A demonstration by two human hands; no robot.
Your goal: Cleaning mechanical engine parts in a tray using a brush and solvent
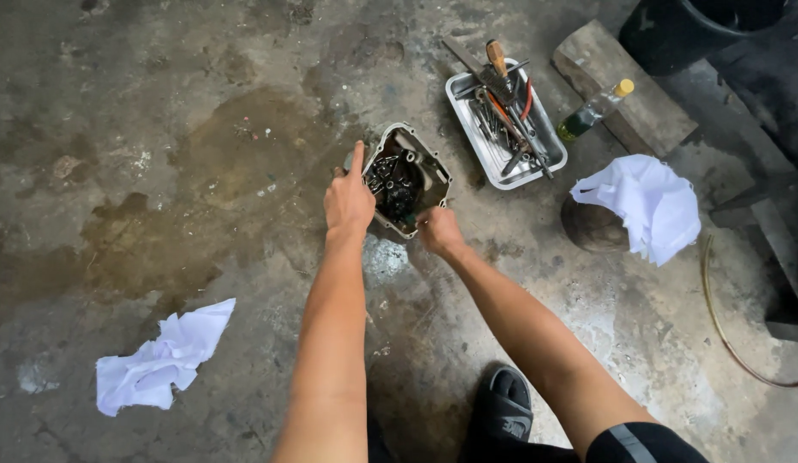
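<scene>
Below, hands [394,210] gripping engine cover [405,178] holding bolts, metal tray [506,129] of tools

Both hands grip an engine cover [406,178] on the concrete floor [159,129]: left hand [348,202] at its left edge, right hand [439,230] seemingly pinching its lower rim. A metal tool tray [465,96] lies just right of it.

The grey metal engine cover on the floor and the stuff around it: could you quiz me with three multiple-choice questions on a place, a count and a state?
1. Where is the shiny rectangular metal tool tray?
A. right of the grey metal engine cover
B. left of it
C. on top of it

2. How many crumpled white paper sheets lie about?
A. one
B. two
C. four

3. The left hand and right hand are
A. apart from the cover
B. gripping its rim
C. holding pliers

Answers: 1 A, tray sits beside its right; 2 B, one each side; 3 B, both hands grip the rim.
</scene>
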